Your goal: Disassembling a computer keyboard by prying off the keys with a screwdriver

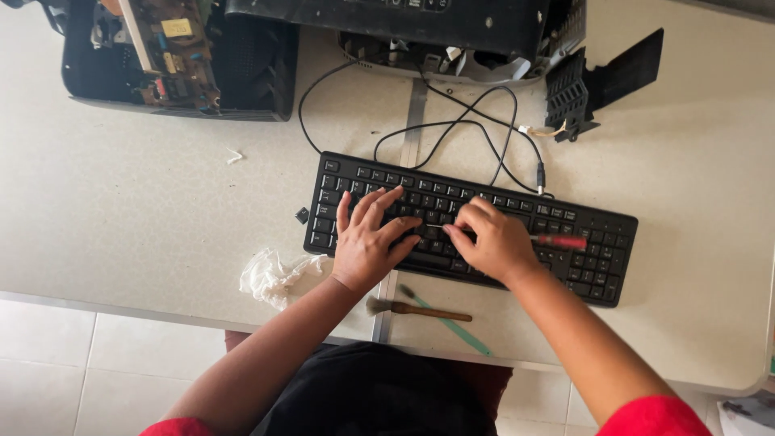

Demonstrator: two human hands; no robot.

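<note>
Black keyboard at frame centre on the worktop, left hand spread flat steadying it, right hand gripping a red-handled tool against the keys.

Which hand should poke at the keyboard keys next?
Probably the right hand: it grips the red-handled tool, tip toward the keys. The left hand lies flat on the black keyboard, steadying it.

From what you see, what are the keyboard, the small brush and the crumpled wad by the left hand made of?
Keyboard: matte black plastic, judging by its dull moulded keys. Small brush: brown handle, probably wood, with soft pale bristles. Crumpled wad: thin white tissue or plastic film; its wrinkles leave that open.
</note>
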